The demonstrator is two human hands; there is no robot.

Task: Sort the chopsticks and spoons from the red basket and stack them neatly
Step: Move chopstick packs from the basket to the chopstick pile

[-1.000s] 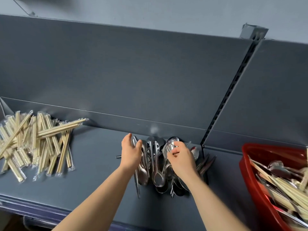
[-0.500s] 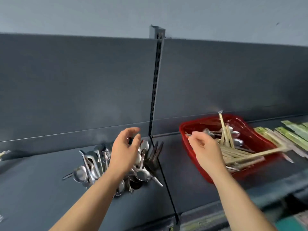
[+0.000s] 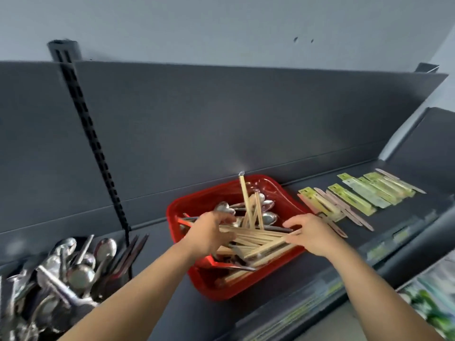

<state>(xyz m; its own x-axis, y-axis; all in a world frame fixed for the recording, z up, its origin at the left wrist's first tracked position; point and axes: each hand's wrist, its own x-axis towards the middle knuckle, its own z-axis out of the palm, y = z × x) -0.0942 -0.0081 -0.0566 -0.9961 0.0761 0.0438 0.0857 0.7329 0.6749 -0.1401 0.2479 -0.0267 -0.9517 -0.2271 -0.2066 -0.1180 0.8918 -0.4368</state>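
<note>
The red basket (image 3: 211, 289) sat on the dark shelf (image 3: 177, 313) against the back panel, heaped with wrapped chopsticks (image 3: 261, 238) and steel spoons (image 3: 269, 217). One pair of chopsticks stood nearly upright. I saw the left hand (image 3: 209, 233) in the basket, thumb above the chopstick bundle and fingers below. Blur kept me from telling whether it gripped. The right hand (image 3: 310, 233) rested fairly straight fingers on the bundle's other ends. A spoon pile (image 3: 73, 269) lay left of the basket, and green-sleeved chopstick packets (image 3: 354, 198) lay in a row on its right.
</note>
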